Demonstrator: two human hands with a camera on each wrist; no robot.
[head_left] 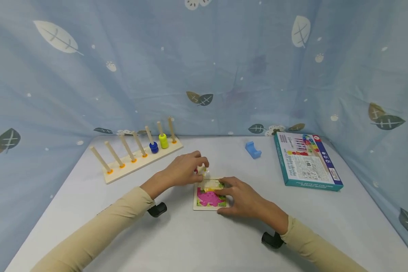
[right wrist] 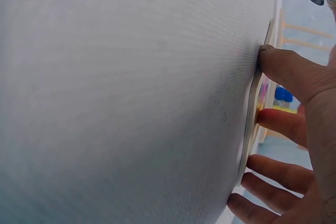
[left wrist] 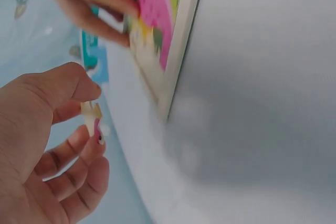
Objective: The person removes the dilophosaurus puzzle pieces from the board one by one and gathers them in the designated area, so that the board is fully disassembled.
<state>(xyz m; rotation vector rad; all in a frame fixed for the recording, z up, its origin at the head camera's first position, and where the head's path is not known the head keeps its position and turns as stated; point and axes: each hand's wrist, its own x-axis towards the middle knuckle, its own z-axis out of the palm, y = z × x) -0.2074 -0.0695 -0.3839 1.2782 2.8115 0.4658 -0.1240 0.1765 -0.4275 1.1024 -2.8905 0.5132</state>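
My left hand (head_left: 185,169) pinches a small jigsaw piece (left wrist: 95,124) between thumb and fingers, above the far left corner of the puzzle board. Pink and pale wood show on the piece's side in the left wrist view. Lying flat on the table, the wooden puzzle board (head_left: 195,204) carries a pink dinosaur picture (head_left: 209,198) in its near part; bare wood shows in its far part. My right hand (head_left: 241,198) rests at the board's right side, thumb by the near corner and other fingers along the edge. Its index fingertip touches the picture.
A wooden peg rack (head_left: 139,163) with several upright pegs stands at the back left, bearing blue beads (head_left: 153,147) and yellow-green beads (head_left: 163,141). A blue curved block (head_left: 253,150) lies at the back. Right of it is a flat printed box (head_left: 307,160).
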